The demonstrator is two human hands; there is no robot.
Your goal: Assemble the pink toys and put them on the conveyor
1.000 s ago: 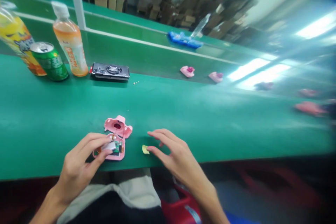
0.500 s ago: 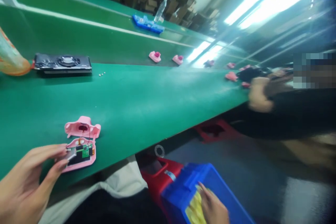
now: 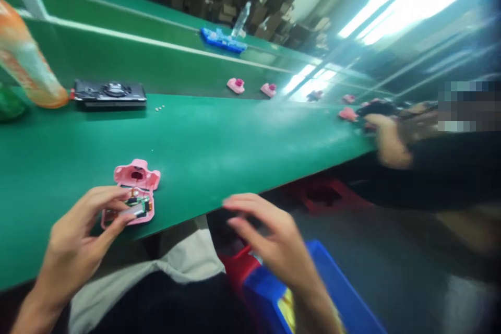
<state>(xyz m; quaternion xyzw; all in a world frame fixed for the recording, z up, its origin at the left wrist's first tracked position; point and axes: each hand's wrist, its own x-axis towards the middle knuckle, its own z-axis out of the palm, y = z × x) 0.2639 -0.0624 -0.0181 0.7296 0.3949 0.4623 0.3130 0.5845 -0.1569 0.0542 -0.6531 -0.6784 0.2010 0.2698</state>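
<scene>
At the bench's near edge our left hand pinches the open pink shell, fingertips on its exposed board — a slip here could tug the thin wires joining the two halves, we judge. The shell lies under that hand, well left of our right hand, which hovers blurred and spread above a blue bin — holding anything, we cannot tell.
</scene>
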